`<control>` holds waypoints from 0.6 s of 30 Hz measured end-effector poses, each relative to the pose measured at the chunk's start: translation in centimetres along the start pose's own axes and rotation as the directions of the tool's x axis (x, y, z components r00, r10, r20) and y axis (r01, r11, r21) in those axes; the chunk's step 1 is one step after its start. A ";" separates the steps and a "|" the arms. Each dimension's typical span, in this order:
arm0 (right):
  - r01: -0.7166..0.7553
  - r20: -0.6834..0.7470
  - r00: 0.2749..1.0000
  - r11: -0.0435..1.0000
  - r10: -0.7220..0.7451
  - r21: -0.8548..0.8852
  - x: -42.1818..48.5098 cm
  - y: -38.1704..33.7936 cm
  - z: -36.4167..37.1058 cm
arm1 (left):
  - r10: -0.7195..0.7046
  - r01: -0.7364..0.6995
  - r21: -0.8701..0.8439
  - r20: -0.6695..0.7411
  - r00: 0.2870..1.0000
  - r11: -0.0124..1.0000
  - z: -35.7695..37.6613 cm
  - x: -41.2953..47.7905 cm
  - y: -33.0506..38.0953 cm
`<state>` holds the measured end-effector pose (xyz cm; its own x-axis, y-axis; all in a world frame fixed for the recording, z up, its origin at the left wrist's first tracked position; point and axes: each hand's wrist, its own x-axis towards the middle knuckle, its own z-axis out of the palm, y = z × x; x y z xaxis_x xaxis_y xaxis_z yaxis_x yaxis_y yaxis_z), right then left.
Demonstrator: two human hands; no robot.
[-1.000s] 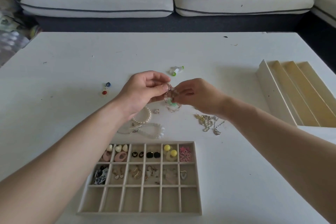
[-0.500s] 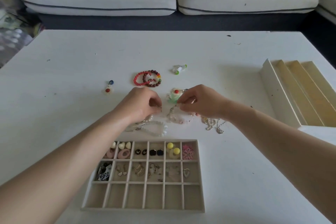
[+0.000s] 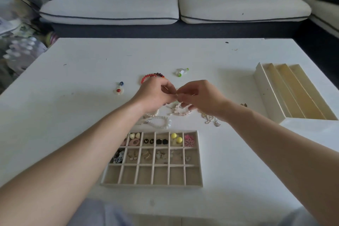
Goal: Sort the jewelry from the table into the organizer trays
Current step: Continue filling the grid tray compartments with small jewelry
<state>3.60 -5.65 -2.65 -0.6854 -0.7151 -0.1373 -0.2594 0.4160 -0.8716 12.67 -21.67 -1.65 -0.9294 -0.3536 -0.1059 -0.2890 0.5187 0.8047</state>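
My left hand (image 3: 156,95) and my right hand (image 3: 198,95) meet above the white table (image 3: 73,115), fingertips pinching a thin beaded bracelet (image 3: 177,109) whose loop hangs down between them. Under the hands lie pearl bracelets (image 3: 159,121) and a silver chain with a heart pendant (image 3: 211,119). A red bead bracelet (image 3: 149,77) shows behind my left hand. The compartment tray (image 3: 200,161) sits nearer to me, its two far rows holding earrings and studs, its near row bare.
A long-slot organizer tray (image 3: 266,93) stands at the right. A green-and-white piece (image 3: 181,72) and a red-and-blue pendant (image 3: 119,88) lie farther out. A small dark item (image 3: 244,105) rests near the long tray. A sofa runs behind the table.
Both hands first dropped toward the table, then lifted again and closed together, and the bracelet's loop now hangs between them. The flower piece seen between the hands is now hidden.
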 end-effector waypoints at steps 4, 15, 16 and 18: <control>-0.013 -0.058 0.998 0.989 0.022 0.150 -3.1 -1.2 -0.5 | -0.042 0.035 -0.218 -0.028 0.999 0.975 0.3 -3.5 2.0; -0.148 0.079 0.986 0.989 0.146 0.020 -8.5 -1.2 -0.4 | -0.015 0.015 0.113 -0.007 1.000 0.993 2.4 -10.2 2.0; -0.146 0.094 0.984 0.986 0.153 -0.076 -8.6 -0.8 -0.1 | 0.002 -0.006 0.214 0.023 1.000 0.977 2.7 -10.6 1.5; -0.144 0.110 0.979 0.962 0.173 -0.231 -9.0 -0.2 0.4 | 0.018 -0.052 0.338 0.102 0.995 0.940 3.1 -11.4 0.5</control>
<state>10.14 0.49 -1.40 -0.6407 -0.6898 -0.3372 -0.3076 0.6330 -0.7104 22.40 -14.94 -1.82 -0.9530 -0.2631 -0.1500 -0.3010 0.7688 0.5642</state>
